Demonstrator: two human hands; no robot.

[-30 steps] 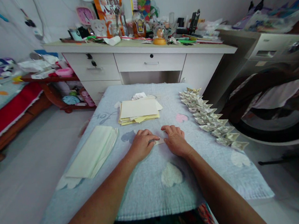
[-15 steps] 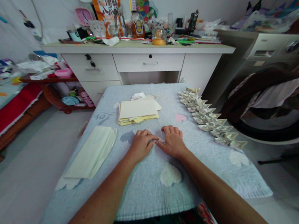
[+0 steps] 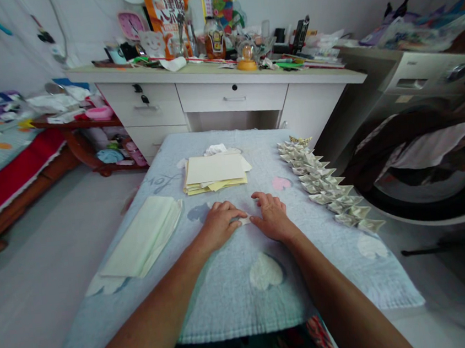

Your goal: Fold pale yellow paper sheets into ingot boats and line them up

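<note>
A small piece of folded paper (image 3: 245, 221) lies on the cloth-covered table (image 3: 232, 290), mostly hidden by my hands. My left hand (image 3: 220, 223) holds its left part, thumb and forefinger close together on it. Just off its right end, my right hand (image 3: 271, 218) has its fingers apart, with the thumb pointing at the paper. Beyond both hands sits a stack of cream and yellow paper sheets (image 3: 214, 168). Pale green folded sheets (image 3: 140, 242) lie to the left of my left forearm. Folded paper boats (image 3: 320, 181) stand in a long row on the right.
Crumpled white paper (image 3: 215, 149) lies behind the stack. A white desk (image 3: 234, 93) crowded with jars and bags stands past the table. On the right is a washing machine (image 3: 426, 81) with clothes hanging from its door; a bed (image 3: 17, 180) is at left.
My right hand has shifted slightly right, its thumb coming away from the folded paper, so more of the paper shows. My left hand stays nearly in place.
</note>
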